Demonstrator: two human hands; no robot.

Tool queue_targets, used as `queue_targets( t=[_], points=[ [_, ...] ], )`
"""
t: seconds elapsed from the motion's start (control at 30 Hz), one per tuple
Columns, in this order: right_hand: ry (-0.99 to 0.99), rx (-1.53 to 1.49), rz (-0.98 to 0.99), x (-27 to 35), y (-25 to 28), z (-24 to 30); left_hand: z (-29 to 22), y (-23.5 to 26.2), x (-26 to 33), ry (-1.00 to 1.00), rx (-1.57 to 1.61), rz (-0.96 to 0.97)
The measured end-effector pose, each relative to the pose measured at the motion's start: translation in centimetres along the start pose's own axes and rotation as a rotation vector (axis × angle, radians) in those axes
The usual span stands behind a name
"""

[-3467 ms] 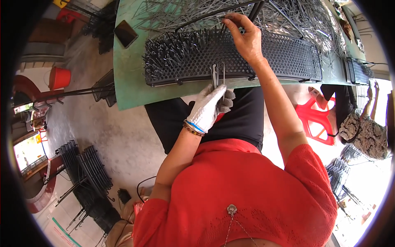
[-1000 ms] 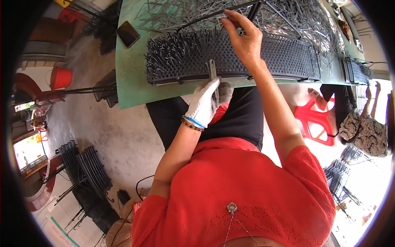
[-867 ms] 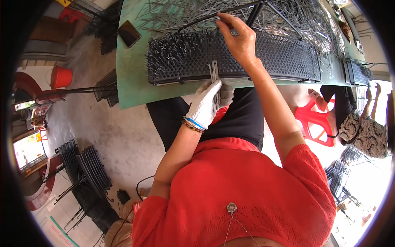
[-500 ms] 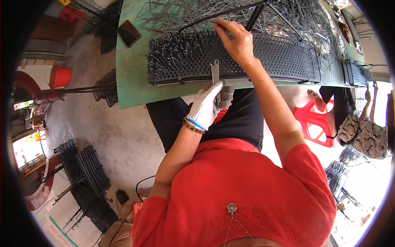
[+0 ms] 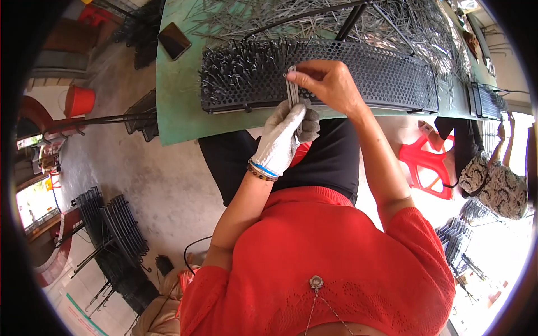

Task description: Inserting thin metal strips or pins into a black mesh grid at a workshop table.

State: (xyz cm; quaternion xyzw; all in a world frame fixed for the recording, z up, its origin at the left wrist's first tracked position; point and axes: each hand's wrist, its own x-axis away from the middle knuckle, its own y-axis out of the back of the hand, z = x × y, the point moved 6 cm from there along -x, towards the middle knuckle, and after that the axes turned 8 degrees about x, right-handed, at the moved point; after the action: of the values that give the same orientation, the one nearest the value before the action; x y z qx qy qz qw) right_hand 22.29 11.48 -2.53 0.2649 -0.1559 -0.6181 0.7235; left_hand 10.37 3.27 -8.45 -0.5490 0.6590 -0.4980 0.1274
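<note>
My left hand (image 5: 282, 137), in a white glove with grey fingers, is closed around a small bundle of thin grey strips (image 5: 292, 94) with small rounded ends, standing upward. My bare right hand (image 5: 330, 84) pinches at the upper end of this bundle; whether it grips one strip or more is hidden. Just beyond both hands lies a long black perforated panel (image 5: 381, 78) at the table's near edge. Dark strip ends (image 5: 235, 70) stick up densely from the holes of its left part, while the right part shows bare holes.
A large heap of loose grey strips (image 5: 426, 33) covers the far side of the green table (image 5: 179, 106). Black rods (image 5: 350, 22) rise over the panel. A phone (image 5: 174, 41) lies at left. Black racks, a red bucket (image 5: 79, 101), a red stool (image 5: 423, 162) and another person (image 5: 493, 179) surround the table.
My right hand has come down and nearer from above the panel to the top of the strips in my left hand. The left hand has barely moved.
</note>
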Motion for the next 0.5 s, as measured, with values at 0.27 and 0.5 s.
queue_targets(
  t=[0.27,0.5],
  points=[
    [-0.266,-0.335,0.087,1.1,0.0,-2.3,0.7,0.5,-0.3,0.003,-0.038,-0.07],
    [-0.117,-0.246,-0.249,0.3,2.2,-1.7,1.2,2.3,-0.6,-0.001,-0.003,-0.115]
  ],
)
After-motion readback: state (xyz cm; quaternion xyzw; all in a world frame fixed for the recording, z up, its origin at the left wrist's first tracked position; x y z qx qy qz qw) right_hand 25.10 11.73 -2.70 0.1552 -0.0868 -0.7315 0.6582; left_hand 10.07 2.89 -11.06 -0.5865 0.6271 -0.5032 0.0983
